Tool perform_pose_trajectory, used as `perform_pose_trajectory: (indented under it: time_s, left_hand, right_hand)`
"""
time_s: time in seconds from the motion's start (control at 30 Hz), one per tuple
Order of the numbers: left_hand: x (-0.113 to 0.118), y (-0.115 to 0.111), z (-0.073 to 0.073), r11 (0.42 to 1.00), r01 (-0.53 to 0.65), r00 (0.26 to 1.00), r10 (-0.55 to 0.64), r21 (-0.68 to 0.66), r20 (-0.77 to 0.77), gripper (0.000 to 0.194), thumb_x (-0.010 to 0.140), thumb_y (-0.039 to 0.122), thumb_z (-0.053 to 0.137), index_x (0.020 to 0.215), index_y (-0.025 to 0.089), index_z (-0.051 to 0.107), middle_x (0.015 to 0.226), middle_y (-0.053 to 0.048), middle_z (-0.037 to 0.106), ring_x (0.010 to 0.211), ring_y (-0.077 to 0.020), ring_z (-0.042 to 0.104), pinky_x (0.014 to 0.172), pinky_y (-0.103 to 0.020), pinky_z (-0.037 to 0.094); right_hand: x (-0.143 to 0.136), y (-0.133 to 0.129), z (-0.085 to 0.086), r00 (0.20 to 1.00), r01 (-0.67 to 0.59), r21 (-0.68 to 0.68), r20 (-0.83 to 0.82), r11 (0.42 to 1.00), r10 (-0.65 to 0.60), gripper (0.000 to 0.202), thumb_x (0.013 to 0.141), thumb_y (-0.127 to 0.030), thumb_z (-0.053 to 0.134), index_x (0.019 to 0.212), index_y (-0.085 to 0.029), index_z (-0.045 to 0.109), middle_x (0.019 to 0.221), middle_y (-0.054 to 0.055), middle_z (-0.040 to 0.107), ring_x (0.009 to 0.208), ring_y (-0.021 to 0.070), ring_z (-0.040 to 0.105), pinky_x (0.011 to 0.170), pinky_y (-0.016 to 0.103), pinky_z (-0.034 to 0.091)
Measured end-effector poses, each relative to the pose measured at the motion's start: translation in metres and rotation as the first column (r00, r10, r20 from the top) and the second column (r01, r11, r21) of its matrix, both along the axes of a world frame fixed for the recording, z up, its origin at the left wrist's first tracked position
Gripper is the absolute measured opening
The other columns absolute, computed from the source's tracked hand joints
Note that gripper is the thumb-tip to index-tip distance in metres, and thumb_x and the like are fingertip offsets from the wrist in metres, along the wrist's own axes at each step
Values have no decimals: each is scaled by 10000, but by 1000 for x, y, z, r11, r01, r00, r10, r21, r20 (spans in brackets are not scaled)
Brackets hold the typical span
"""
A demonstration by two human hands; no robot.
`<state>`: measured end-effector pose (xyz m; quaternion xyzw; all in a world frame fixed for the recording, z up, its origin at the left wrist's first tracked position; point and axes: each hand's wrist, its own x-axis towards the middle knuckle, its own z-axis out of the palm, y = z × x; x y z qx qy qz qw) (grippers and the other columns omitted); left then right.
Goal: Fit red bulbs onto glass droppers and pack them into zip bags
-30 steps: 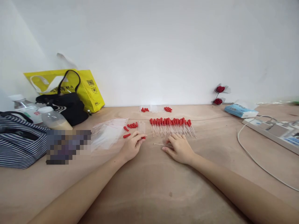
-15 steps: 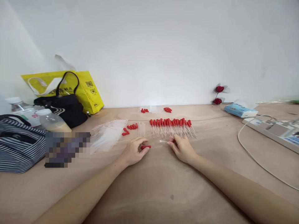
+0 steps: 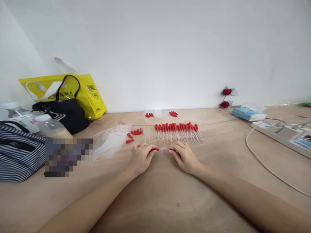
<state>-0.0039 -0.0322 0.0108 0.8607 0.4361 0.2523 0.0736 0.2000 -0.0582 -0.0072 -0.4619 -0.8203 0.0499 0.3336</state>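
Between the thumb and fingers of my left hand (image 3: 143, 157) is a red rubber bulb (image 3: 155, 149), its end pointing right. My right hand (image 3: 184, 157) pinches a clear glass tube (image 3: 165, 149), whose end points left at the bulb with a small gap between them. Beyond my right hand lies a row of clear droppers with red bulbs (image 3: 175, 127). To its left are several bare clear tubes (image 3: 146, 134) and several loose red bulbs (image 3: 136, 132).
Clear plastic bags (image 3: 113, 139) lie left of the loose bulbs. Bagged red bulbs (image 3: 173, 114) rest near the wall. A yellow bag (image 3: 93, 97), bottles and a striped bag (image 3: 21, 158) stand left; tissues (image 3: 249, 114) and a power strip (image 3: 284, 132) lie right.
My left fingers have closed on the red bulb and lifted it slightly. My right hand has moved a little left with the tube, bringing its end nearer the bulb.
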Motion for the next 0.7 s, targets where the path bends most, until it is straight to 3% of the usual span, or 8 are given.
perform_pose_trajectory:
  time_s: [0.4, 0.53, 0.7]
  left_hand:
    - [7, -3, -5, 998, 5, 988, 4, -56, 157, 162, 844, 296, 432, 836, 218, 573, 784, 25, 646, 772, -157, 561, 816, -357, 279]
    - [5, -4, -6, 1000, 21, 994, -22, 13, 106, 133, 828, 269, 461, 814, 220, 584, 745, 29, 643, 708, -142, 556, 845, -385, 251]
    - [5, -7, -4, 984, 123, 992, -125, 127, 8, 140, 833, 250, 460, 789, 219, 589, 735, 26, 663, 712, -139, 562, 878, -402, 211]
  right_hand:
    - [-7, -3, 2, 999, -43, 23, 23, 999, 43, 222, 872, -235, 386, 890, -186, 601, 755, 12, 602, 662, 101, 498, 673, 275, 240]
    - [-3, -2, 4, 991, -49, 110, 128, 993, 35, 220, 859, -214, 394, 881, -194, 612, 773, 14, 616, 632, 97, 480, 656, 292, 204]
    - [2, -2, 4, 972, -93, 154, 230, 984, 56, 215, 846, -203, 398, 873, -208, 611, 728, -7, 604, 603, 91, 455, 646, 298, 186]
